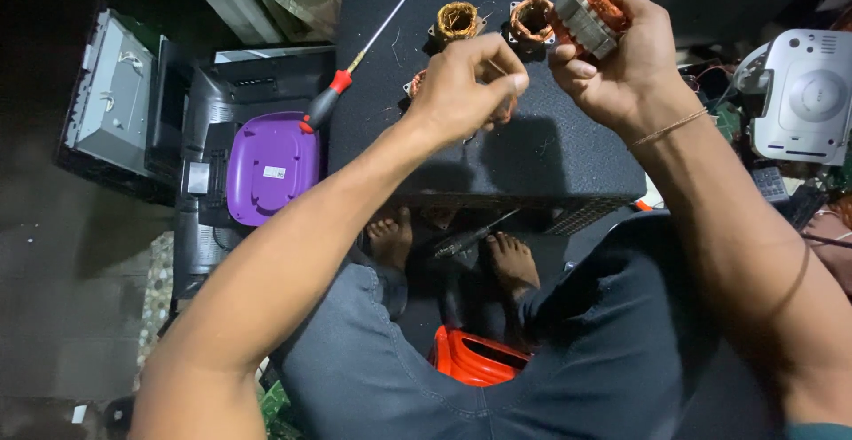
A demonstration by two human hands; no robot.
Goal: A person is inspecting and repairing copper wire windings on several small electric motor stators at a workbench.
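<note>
My right hand (621, 58) grips a motor stator (589, 12), a stack of grey steel plates wound with copper wire, held above the black box top (550, 152). My left hand (466, 85) is closed beside it, fingertips pinched as if on a thin wire that I cannot make out. Two more copper-wound stators (456, 21) (531, 19) lie on the box beyond my hands. A third piece sits mostly hidden under my left hand.
A long screwdriver with a red and black handle (328, 101) lies across the box's left edge. A purple plastic case (271, 167) rests on dark equipment at left. A white device (799, 94) stands at right. My bare feet (510, 258) and an orange object (470, 358) are below.
</note>
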